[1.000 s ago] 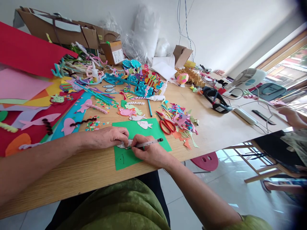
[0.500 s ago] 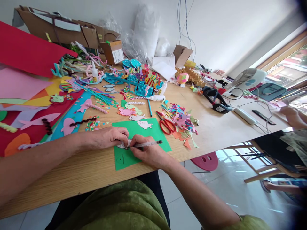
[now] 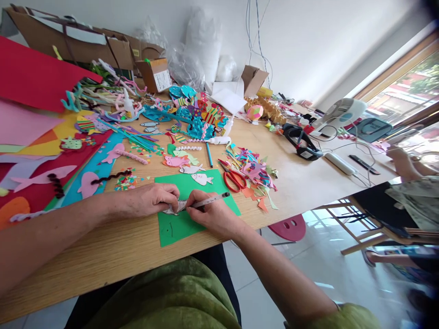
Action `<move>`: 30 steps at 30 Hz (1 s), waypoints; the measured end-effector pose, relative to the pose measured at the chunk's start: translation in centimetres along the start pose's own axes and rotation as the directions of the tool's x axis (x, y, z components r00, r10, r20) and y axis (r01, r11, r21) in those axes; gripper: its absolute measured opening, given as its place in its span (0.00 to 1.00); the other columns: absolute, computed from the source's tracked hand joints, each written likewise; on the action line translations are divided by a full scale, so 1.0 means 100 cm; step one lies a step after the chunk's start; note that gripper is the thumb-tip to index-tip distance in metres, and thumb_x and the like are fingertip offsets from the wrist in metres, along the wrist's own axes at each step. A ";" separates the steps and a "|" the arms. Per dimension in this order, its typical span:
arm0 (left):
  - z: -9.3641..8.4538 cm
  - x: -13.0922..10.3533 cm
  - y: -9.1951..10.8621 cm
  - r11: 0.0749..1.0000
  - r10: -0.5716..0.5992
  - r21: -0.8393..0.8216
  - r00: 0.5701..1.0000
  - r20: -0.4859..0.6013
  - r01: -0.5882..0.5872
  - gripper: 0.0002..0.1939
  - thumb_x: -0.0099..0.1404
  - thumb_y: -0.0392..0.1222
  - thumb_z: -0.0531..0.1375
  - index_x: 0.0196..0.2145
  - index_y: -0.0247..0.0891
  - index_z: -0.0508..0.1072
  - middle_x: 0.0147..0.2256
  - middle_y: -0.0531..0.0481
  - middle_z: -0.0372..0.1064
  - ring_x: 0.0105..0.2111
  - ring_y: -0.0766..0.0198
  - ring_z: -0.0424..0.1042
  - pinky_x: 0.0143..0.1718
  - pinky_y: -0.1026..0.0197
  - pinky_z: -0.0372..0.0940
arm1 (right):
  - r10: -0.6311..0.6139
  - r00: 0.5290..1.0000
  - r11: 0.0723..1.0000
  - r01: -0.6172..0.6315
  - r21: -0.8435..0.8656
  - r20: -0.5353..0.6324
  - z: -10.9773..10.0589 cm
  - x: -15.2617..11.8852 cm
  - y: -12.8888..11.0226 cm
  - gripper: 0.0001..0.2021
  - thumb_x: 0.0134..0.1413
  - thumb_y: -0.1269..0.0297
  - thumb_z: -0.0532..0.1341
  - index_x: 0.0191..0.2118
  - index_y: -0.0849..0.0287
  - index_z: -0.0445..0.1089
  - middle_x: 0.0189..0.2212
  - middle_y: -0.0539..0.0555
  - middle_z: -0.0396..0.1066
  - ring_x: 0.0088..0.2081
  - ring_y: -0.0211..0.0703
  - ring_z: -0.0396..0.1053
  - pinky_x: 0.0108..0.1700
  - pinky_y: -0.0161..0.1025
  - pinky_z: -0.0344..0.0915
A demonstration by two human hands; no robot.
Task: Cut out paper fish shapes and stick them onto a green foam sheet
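Observation:
A green sheet (image 3: pixel 181 230) lies near the table's front edge, with dark pen lines at its lower left. On it, the bent fingers of my left hand (image 3: pixel 163 199) press on a small white fish cutout (image 3: pixel 176 208), which they partly cover. My right hand (image 3: pixel 211 214) is closed around a pale pen (image 3: pixel 214 199), its tip end hidden by the fingers beside the cutout. Another white fish (image 3: pixel 202 178) rests at the sheet's top edge. Red-handled scissors (image 3: pixel 235 181) lie just right of the sheet, next to paper scraps (image 3: pixel 255 169).
Coloured sheets (image 3: pixel 30 123) and fish shapes cover the left side. A blue marker (image 3: pixel 209 154) and a white glue bottle (image 3: pixel 220 140) lie behind the green sheet. Farther right are a black headset (image 3: pixel 302 142), a power strip (image 3: pixel 341 163) and another person's arm (image 3: pixel 403 164).
The view has shifted slightly to the right, so things appear farther left. Both hands keep their holds, and the pen is tilted a little more.

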State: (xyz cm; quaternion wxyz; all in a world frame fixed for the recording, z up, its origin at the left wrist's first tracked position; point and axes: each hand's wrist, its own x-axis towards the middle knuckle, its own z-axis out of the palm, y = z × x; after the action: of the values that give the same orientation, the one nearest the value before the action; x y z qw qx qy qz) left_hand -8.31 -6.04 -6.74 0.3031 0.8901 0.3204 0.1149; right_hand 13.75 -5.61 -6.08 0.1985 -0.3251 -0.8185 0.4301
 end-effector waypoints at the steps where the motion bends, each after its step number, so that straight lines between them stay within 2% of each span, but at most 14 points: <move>1: 0.001 0.000 0.000 1.000 0.001 -0.003 1.000 -0.005 -0.001 0.15 0.68 0.34 0.50 0.33 0.40 0.76 0.36 0.50 0.66 0.34 0.67 0.69 0.37 0.68 0.61 | 0.005 1.000 1.000 -0.005 0.003 -0.002 -0.001 0.000 0.001 0.04 0.50 0.74 0.57 0.29 0.59 0.64 0.21 0.44 0.62 0.22 0.33 0.57 0.24 0.29 0.53; 9: 0.004 0.004 -0.002 1.000 0.008 0.016 0.999 -0.031 -0.007 0.12 0.68 0.36 0.52 0.32 0.40 0.74 0.35 0.52 0.65 0.35 0.66 0.68 0.38 0.68 0.61 | 0.000 0.999 1.000 0.000 0.006 -0.043 -0.006 -0.001 0.005 0.05 0.50 0.75 0.57 0.28 0.59 0.63 0.21 0.44 0.62 0.23 0.33 0.57 0.25 0.29 0.53; 16: 0.004 0.007 -0.001 0.998 0.051 0.024 0.999 -0.013 -0.050 0.12 0.66 0.31 0.52 0.30 0.39 0.73 0.35 0.52 0.68 0.37 0.66 0.69 0.40 0.68 0.61 | -0.010 0.999 1.000 0.009 -0.007 -0.052 -0.007 0.001 0.006 0.05 0.50 0.75 0.57 0.28 0.59 0.63 0.21 0.44 0.62 0.22 0.33 0.57 0.26 0.30 0.54; 20: 0.006 0.006 -0.006 0.997 0.072 0.033 0.997 -0.016 -0.071 0.11 0.67 0.32 0.51 0.38 0.40 0.73 0.38 0.51 0.69 0.40 0.64 0.69 0.42 0.67 0.62 | 0.003 0.999 1.000 -0.003 -0.020 -0.049 -0.007 0.002 0.006 0.05 0.49 0.75 0.57 0.28 0.58 0.63 0.20 0.44 0.62 0.22 0.33 0.58 0.25 0.30 0.53; 23: 0.006 0.006 -0.007 0.997 0.061 0.053 0.998 -0.002 -0.061 0.15 0.66 0.30 0.51 0.44 0.43 0.72 0.42 0.50 0.70 0.43 0.63 0.69 0.44 0.67 0.62 | 0.013 0.999 1.000 -0.014 -0.023 -0.043 -0.008 0.003 0.005 0.06 0.49 0.76 0.57 0.28 0.58 0.62 0.20 0.43 0.61 0.22 0.33 0.58 0.25 0.30 0.53; 30: 0.002 0.007 0.000 0.996 0.013 0.082 1.000 0.023 -0.015 0.17 0.63 0.28 0.53 0.45 0.42 0.73 0.41 0.51 0.70 0.42 0.64 0.71 0.44 0.68 0.62 | 0.009 0.999 1.000 -0.010 -0.023 -0.048 -0.008 0.002 0.006 0.06 0.49 0.76 0.57 0.27 0.58 0.63 0.19 0.43 0.61 0.22 0.33 0.58 0.24 0.29 0.52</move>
State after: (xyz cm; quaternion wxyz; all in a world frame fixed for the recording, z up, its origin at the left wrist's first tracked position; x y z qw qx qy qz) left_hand -7.70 -5.65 -6.86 0.2690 0.9053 0.3151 0.0936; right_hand 14.26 -4.76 -6.11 0.2124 -0.3415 -0.8168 0.4136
